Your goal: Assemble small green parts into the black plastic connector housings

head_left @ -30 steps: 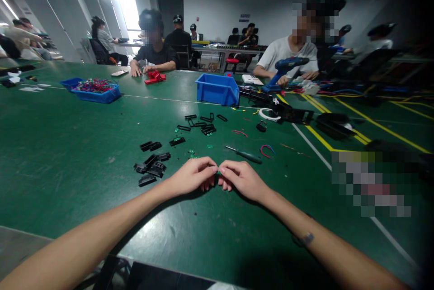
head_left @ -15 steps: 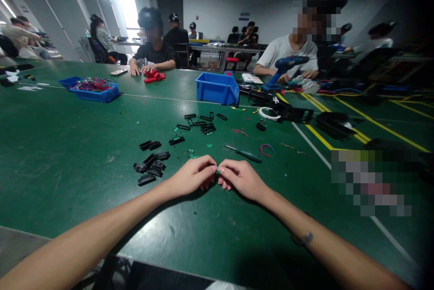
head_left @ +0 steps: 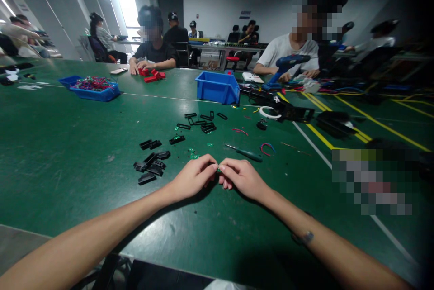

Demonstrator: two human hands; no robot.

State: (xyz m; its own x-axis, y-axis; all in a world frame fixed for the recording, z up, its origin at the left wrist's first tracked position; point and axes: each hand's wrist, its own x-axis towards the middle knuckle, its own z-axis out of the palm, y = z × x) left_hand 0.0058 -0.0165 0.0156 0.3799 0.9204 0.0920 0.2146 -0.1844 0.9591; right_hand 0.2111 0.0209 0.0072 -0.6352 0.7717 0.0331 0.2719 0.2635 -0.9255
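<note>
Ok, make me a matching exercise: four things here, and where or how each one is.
1. Small green piece
2. Screwdriver with dark green handle
3. Shallow blue plastic tray
4. Bright red blocks

A. Holding coloured wires
B. Near a person in a black top
C. Between the left hand and right hand
D. Lying just beyond the right hand

Pairs: 1-C, 2-D, 3-A, 4-B

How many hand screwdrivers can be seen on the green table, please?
1: a slim screwdriver with a dark green handle and metal shaft, lying just beyond the bare right hand. Others may be hidden.
</note>
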